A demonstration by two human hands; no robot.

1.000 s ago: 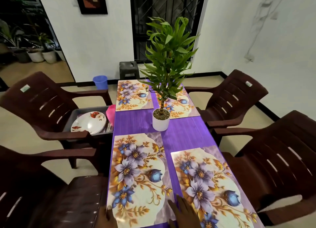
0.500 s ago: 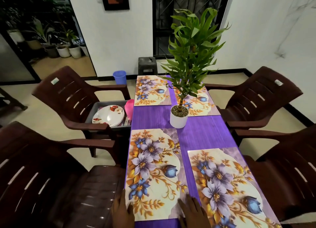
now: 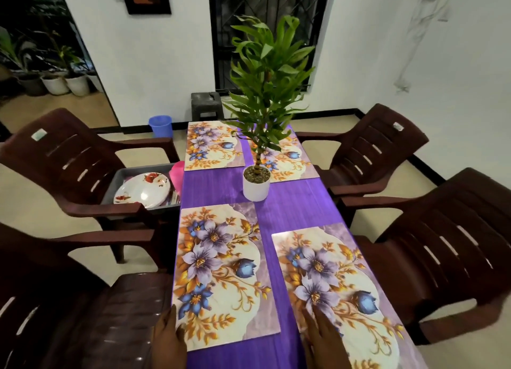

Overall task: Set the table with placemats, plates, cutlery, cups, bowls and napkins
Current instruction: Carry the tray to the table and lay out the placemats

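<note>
On the purple desk [image 3: 290, 211], four floral placemats lie in two pairs: a near-left placemat [image 3: 221, 272], a near-right placemat [image 3: 337, 285], a far-left placemat [image 3: 213, 144] and a far-right placemat [image 3: 290, 161], the last partly hidden behind a potted plant [image 3: 256, 184] standing between the pairs. The left hand [image 3: 167, 338] rests with straight fingers at the near-left corner of the near-left placemat; the right hand [image 3: 323, 338] lies flat, fingers extended, on the near edge of the near-right placemat. Neither hand grasps anything.

The placemats appear thin, flat and glossy, so they are probably light, somewhat flexible and apt to slide on the smooth cloth; they are best shifted by flat finger pressure or lifted at an edge or corner. The plates [image 3: 142, 190], stacked in a grey tub [image 3: 116, 186] on the far-left chair [image 3: 69, 161] just beside the desk, look rigid and possibly breakable; judged from here, they call for a grip at the rim, with support beneath. A pink item [image 3: 176, 175] and what may be cutlery share the tub.

No writing can be read; small stickers on two chair backs are illegible.
</note>
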